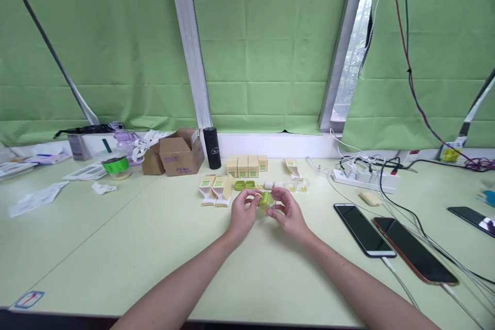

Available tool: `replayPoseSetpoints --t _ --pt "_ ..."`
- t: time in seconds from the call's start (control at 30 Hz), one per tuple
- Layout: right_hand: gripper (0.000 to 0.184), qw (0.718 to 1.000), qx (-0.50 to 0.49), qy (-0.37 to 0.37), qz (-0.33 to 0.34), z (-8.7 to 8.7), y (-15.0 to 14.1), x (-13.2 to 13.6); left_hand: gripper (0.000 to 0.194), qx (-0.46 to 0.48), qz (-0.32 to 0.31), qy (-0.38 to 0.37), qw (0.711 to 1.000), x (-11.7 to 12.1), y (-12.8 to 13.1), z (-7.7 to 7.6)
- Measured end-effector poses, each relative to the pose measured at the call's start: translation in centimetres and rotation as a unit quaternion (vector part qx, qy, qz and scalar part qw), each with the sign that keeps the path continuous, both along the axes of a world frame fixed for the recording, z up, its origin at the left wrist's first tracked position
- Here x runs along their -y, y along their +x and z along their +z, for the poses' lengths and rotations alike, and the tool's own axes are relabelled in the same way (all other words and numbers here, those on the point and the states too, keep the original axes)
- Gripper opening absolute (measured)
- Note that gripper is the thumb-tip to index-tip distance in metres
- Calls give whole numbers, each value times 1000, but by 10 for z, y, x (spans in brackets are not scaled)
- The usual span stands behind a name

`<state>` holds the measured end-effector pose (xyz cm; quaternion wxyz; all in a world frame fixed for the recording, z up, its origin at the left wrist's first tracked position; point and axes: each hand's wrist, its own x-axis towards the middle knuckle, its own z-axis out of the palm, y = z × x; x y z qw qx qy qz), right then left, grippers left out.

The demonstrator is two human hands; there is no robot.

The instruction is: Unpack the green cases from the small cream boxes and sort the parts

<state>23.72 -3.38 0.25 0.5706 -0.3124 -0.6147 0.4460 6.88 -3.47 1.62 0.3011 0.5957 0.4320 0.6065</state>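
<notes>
A small green container [265, 199] with a clear lower part is held between my two hands above the table. My left hand [243, 211] is closed on its left side, a thin yellowish loop near the fingertips. From the right, my right hand [289, 212] grips it with thumb and fingers. Just beyond stand two green square cups [245, 185], white-pink cylindrical pieces [273, 184] and clear round cups [302, 185] with yellow bits inside. Opened small cartons [216, 190] lie to the left, and closed cream boxes [248, 166] form a row behind.
A black tumbler [212, 148] and a brown cardboard box [181, 153] stand at the back left. To the right, phones [365, 230] lie on the table [174, 263] with charging cables, near a white power strip [365, 180]. Another opened carton [293, 169] lies behind.
</notes>
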Motion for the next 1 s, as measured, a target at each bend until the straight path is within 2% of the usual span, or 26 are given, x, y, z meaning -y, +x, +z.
replayPoseSetpoints --t 0.2,0.57,0.9,1.0 --pt "45 996 76 34 -21 0 0 4 15 -69 0 12 998 8 2 0" --pt "43 995 91 17 -40 1 0 1 15 -122 20 17 992 9 0 -1" --pt "46 997 58 32 -39 6 0 5 15 -69 38 54 995 11 1 3" --pt "47 997 59 33 -44 6 1 4 19 -28 48 50 997 6 -1 2"
